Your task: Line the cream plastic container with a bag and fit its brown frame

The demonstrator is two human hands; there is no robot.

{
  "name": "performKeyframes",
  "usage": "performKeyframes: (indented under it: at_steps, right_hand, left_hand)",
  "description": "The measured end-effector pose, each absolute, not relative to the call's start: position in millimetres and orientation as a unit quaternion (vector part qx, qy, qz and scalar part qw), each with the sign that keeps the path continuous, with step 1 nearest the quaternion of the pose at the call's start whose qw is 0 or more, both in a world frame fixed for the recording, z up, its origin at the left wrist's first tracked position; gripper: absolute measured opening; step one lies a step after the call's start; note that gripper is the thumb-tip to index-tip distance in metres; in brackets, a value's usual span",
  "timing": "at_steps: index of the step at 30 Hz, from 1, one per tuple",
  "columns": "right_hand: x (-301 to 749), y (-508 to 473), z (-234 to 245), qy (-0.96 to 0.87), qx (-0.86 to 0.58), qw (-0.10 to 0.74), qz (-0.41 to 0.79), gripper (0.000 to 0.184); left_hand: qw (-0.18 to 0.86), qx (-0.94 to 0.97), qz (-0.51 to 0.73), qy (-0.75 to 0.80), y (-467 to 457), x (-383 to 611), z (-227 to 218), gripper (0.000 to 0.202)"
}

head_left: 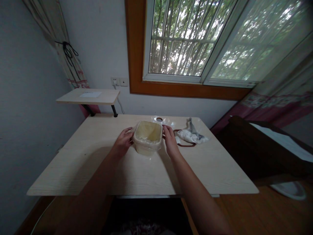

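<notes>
A pale, translucent square tub (148,149) stands upright on the table with its open top towards me. Clear plastic film (146,132), which looks like a thin bag, lines it and folds over the rim. On the left side, my left hand (124,139) has its fingers closed at the edge of the film. Opposite it, my right hand (170,137) grips the film by the right rim, fingers bent. Parts of the fingertips of both hands are hidden. Just right of my right hand lies a crumpled white and grey plastic bundle (193,135), with a brown loop (187,145) around it.
The light wooden table (215,173) has a round cable hole (159,119) near its back edge. A raised shelf (107,95) at the back left carries a white paper (90,94). A window stands behind, and a dark piece of furniture (269,143) is at the right.
</notes>
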State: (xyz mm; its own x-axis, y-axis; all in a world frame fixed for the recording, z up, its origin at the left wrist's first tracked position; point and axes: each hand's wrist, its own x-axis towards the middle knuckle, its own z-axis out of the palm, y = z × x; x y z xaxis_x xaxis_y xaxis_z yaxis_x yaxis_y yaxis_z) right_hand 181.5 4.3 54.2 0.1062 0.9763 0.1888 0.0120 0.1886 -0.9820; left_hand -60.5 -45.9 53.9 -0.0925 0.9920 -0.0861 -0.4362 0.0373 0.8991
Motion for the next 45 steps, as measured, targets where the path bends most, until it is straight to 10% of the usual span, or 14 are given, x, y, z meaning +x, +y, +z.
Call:
performKeyframes:
  at_steps: [15, 28, 37, 45]
  right_hand:
    - [196.0, -53.9, 36.2, -0.475, -0.374, 0.498, 0.622, 0.07]
    - [202.0, -37.0, 22.5, -0.505, -0.39, 0.505, 0.582, 0.065]
    - [211.5, -26.5, 9.2, -0.547, -0.45, 0.51, 0.489, 0.058]
    - [200.1, -32.8, 54.0, -0.557, -0.433, 0.619, 0.346, 0.036]
  left_hand:
    - [0.607, 0.332, 0.564, 0.45, -57.2, -64.3, 41.3, 0.069]
    - [0.468, 0.446, 0.534, 0.546, -42.3, -85.9, 16.4, 0.074]
    - [0.313, 0.5, 0.592, 0.549, -42.4, -87.9, 30.0, 0.04]
    - [0.456, 0.473, 0.65, 0.382, -40.0, -53.4, 71.8, 0.045]
